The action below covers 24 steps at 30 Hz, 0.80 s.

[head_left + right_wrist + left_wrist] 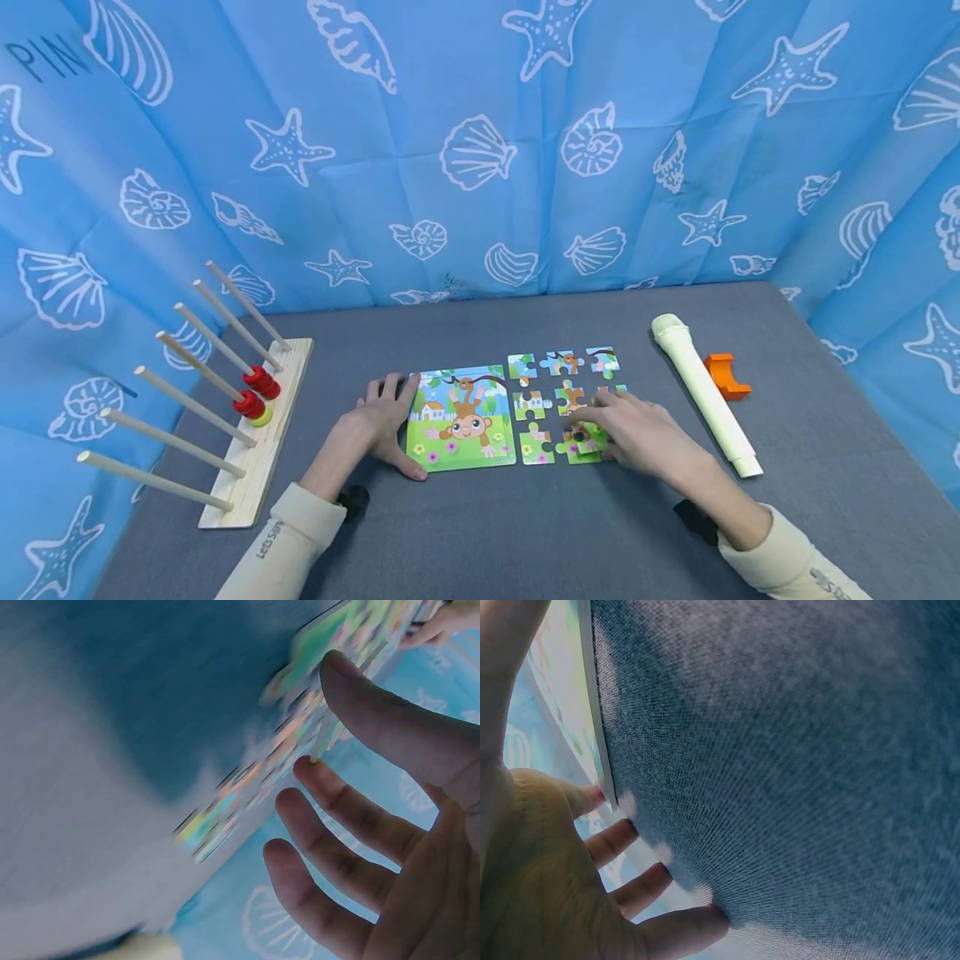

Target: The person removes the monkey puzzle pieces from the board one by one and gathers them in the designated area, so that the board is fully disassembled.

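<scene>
A square monkey picture board [465,417] lies flat on the table. My left hand [378,425] rests at its left edge, fingers spread; the left wrist view shows the fingertips [652,881] down on the cloth, the forefinger by the board's edge. Right of the board lie loosely spaced jigsaw pieces [529,404] in rows, bearing parts of a like picture. Over the lower right of these, my right hand [645,433] pinches a green puzzle piece [592,437] between thumb and forefinger. In the right wrist view that puzzle piece [323,735] appears edge-on; the other fingers stay off it.
At the left stands a wooden peg rack [258,458] with tall rods, red rings [261,382] and a yellow ring [262,417]. On the right lie a cream toy microphone [705,392] and an orange U-shaped block [724,377]. A blue shell-patterned curtain [480,217] hangs behind the table.
</scene>
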Tool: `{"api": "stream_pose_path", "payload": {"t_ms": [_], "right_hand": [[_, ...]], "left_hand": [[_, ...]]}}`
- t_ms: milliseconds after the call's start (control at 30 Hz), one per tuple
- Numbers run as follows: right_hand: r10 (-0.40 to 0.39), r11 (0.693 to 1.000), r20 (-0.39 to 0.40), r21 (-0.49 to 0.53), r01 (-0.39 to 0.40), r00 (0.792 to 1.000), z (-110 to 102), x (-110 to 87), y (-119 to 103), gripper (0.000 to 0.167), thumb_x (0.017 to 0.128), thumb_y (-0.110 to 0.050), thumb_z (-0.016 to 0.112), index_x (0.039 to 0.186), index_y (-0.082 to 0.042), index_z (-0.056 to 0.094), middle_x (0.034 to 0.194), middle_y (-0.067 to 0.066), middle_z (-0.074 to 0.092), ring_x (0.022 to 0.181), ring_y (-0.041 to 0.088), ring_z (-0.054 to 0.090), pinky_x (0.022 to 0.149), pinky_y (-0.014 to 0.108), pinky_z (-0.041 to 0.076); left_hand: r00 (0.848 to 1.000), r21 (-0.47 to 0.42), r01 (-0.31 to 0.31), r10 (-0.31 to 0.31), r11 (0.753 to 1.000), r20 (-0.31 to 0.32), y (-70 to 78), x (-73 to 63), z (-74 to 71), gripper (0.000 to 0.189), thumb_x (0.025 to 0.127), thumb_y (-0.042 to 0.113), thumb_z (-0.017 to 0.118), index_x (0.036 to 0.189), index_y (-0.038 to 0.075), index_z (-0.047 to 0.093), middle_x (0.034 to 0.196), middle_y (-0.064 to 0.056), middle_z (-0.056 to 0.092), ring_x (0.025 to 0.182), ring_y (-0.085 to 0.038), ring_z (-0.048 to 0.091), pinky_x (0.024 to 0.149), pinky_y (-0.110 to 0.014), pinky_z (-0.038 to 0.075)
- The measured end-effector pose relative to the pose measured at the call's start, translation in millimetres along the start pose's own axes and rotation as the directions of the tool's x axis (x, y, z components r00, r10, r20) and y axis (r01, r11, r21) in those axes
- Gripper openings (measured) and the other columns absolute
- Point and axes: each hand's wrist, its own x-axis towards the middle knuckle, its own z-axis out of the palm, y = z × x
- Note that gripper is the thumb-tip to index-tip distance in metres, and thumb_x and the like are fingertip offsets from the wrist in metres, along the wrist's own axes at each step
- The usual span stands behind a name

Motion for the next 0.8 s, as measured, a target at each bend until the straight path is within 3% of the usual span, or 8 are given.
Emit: {"api": "stream_pose_path", "payload": {"t_ms": [300, 600, 800], "right_hand": [[0.080, 0.997, 0.024, -0.024, -0.079, 0.997, 5, -17.6, 33, 0.055, 0.073, -0.008, 0.091, 0.121, -0.029, 0.074, 0.088, 0.000, 0.056, 0.074, 0.016, 0.047, 0.055, 0.029, 0.039], [0.101, 0.995, 0.062, -0.005, -0.101, 0.993, 8, -21.4, 39, 0.061, 0.073, -0.007, 0.090, 0.128, -0.026, 0.072, 0.094, 0.003, 0.061, 0.073, 0.016, 0.048, 0.057, 0.030, 0.043], [0.076, 0.997, 0.020, 0.003, -0.077, 0.997, 11, -23.7, 40, 0.060, 0.072, -0.010, 0.092, 0.127, -0.020, 0.072, 0.095, 0.002, 0.063, 0.075, 0.015, 0.050, 0.057, 0.029, 0.044]], "left_hand": [[1.000, -0.001, 0.001, -0.001, 1.000, 0.001, 0.1, -0.3, -0.4, 0.146, 0.061, 0.062, 0.093, 0.165, 0.009, 0.007, 0.166, -0.024, 0.014, 0.151, -0.049, 0.017, 0.118, -0.068, 0.030], [1.000, 0.008, 0.005, -0.005, 1.000, 0.006, 0.2, 0.1, -0.2, 0.146, 0.060, 0.063, 0.093, 0.165, 0.009, 0.007, 0.166, -0.024, 0.014, 0.151, -0.050, 0.017, 0.118, -0.067, 0.030], [1.000, 0.006, 0.006, -0.006, 1.000, 0.003, 0.5, 0.2, 0.2, 0.146, 0.060, 0.063, 0.093, 0.165, 0.009, 0.007, 0.166, -0.024, 0.014, 0.152, -0.049, 0.017, 0.118, -0.068, 0.030]]}}
